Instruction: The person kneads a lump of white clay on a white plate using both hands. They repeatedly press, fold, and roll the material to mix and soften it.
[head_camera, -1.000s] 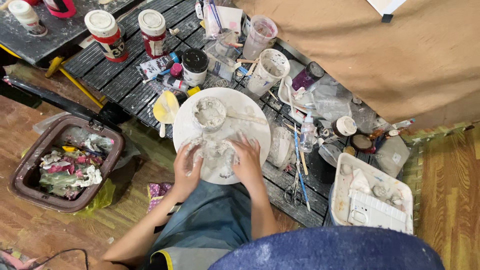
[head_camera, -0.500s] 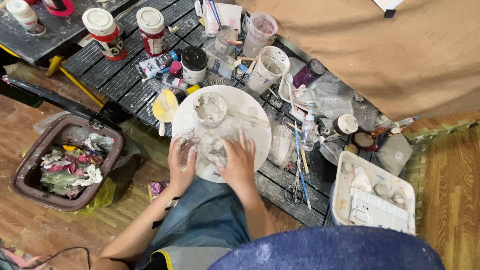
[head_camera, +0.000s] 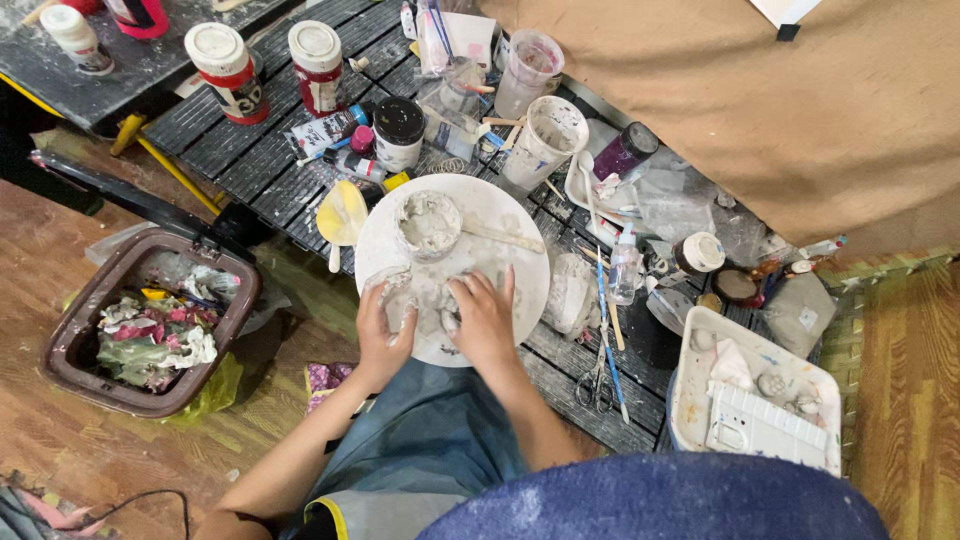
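Note:
A round white board (head_camera: 505, 215) smeared with grey clay lies on the dark slatted table. On its far side sits a small tub of grey clay (head_camera: 428, 224) with a wooden stick (head_camera: 505, 238) beside it. My left hand (head_camera: 381, 327) and my right hand (head_camera: 483, 318) press together on a lump of grey clay (head_camera: 432, 305) near the board's front edge. Both hands are smeared with clay and cover most of the lump.
Paint jars (head_camera: 227, 59), cups (head_camera: 546, 138) and tubes crowd the table behind the board. A yellow spoon (head_camera: 342, 214) lies to the left. Brushes and scissors (head_camera: 595, 386) lie to the right beside a white tray (head_camera: 754, 405). A brown bin of scraps (head_camera: 145, 320) stands on the wooden floor.
Both hands have stayed on the clay lump, shifting and kneading slightly. The view has drifted a little.

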